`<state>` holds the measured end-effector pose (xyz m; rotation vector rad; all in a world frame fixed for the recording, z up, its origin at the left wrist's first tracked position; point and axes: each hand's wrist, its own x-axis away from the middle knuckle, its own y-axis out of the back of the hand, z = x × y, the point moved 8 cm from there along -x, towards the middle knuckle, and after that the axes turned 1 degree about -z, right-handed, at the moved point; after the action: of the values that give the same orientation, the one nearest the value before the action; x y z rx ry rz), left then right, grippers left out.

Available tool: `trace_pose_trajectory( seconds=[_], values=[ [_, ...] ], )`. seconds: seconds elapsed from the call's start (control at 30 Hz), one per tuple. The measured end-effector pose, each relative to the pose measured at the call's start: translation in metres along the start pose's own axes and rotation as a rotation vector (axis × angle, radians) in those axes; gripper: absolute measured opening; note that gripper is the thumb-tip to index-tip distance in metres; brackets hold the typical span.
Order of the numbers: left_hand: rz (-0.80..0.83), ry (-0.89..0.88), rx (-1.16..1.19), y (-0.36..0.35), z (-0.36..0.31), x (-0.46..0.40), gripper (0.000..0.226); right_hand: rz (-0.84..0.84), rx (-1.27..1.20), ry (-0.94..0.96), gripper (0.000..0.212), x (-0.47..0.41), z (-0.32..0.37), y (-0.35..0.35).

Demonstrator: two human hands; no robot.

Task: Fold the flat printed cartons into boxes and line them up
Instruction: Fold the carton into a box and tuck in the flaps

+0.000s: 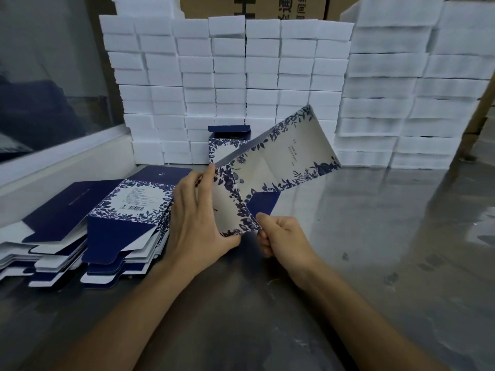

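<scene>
- Two bare hands hold one printed carton (278, 159) above a shiny grey table (375, 236), near the middle of the view.
- The left hand (198, 223) grips the carton's near panel, thumb at the lower corner and fingers spread along its left edge.
- The right hand (281, 236) is curled, pinching the same lower corner from the right side.
- The carton is partly opened, its white panels edged with a blue floral pattern and tilted up to the right; a dark blue flap (263, 203) hangs beneath it.
- A stack of flat cartons (126, 223) lies on the table just left of the left hand, dark blue flaps toward the viewer; a second, more spread stack (53, 228) lies beside it, further left.
- One folded box (227, 145) stands upright behind the held carton, its blue lid flap raised.
- Stacked white foam blocks (227, 76) form a wall along the far side of the table.
- Brown cardboard cases (254, 6) with black print rise behind the foam.
</scene>
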<state>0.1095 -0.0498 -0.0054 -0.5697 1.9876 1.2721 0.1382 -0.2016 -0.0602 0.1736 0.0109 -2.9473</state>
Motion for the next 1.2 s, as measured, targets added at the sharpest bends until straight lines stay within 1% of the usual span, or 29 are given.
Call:
trace_pose_trajectory(
  seconds=[0.07, 0.13, 0.27, 0.43, 0.57, 0.7, 0.83, 0.93, 1.0, 1.1, 1.2],
  values=[
    [0.002, 0.000, 0.011, 0.000, -0.001, 0.000, 0.129, -0.032, -0.060, -0.028, 0.057, 0.001, -0.003, 0.001],
    [0.003, -0.006, 0.039, -0.001, -0.001, 0.000, 0.130, -0.102, -0.127, -0.046, 0.058, 0.000, -0.004, 0.009],
    [0.016, -0.045, 0.119, -0.004, -0.001, 0.001, 0.134, -0.240, -0.150, -0.051, 0.065, -0.002, -0.007, 0.029],
    [0.004, -0.053, 0.160, -0.003, -0.001, 0.002, 0.136, -0.267, -0.140, -0.062, 0.059, -0.005, -0.008, 0.036],
    [0.008, -0.061, 0.179, -0.002, -0.004, 0.001, 0.133, -0.340, -0.184, -0.077, 0.064, -0.002, -0.009, 0.040],
    [0.026, -0.080, 0.217, 0.000, -0.007, 0.002, 0.131, -0.437, -0.254, -0.091, 0.059, 0.000, -0.011, 0.051],
    [0.025, -0.083, 0.232, 0.001, -0.008, 0.002, 0.133, -0.492, -0.227, -0.071, 0.048, -0.001, -0.008, 0.059],
    [0.026, -0.087, 0.245, 0.000, -0.010, 0.002, 0.133, -0.500, -0.089, 0.045, 0.054, -0.001, -0.002, 0.059],
    [0.034, -0.064, 0.266, -0.003, -0.009, 0.002, 0.134, -0.452, -0.035, 0.100, 0.062, -0.002, 0.003, 0.052],
    [0.031, -0.004, 0.348, -0.008, -0.004, 0.003, 0.124, -0.387, -0.100, 0.049, 0.065, -0.006, 0.000, 0.042],
    [0.040, 0.129, 0.523, -0.015, 0.007, 0.004, 0.108, -0.335, -0.203, 0.031, 0.069, -0.007, 0.000, 0.035]
  ],
)
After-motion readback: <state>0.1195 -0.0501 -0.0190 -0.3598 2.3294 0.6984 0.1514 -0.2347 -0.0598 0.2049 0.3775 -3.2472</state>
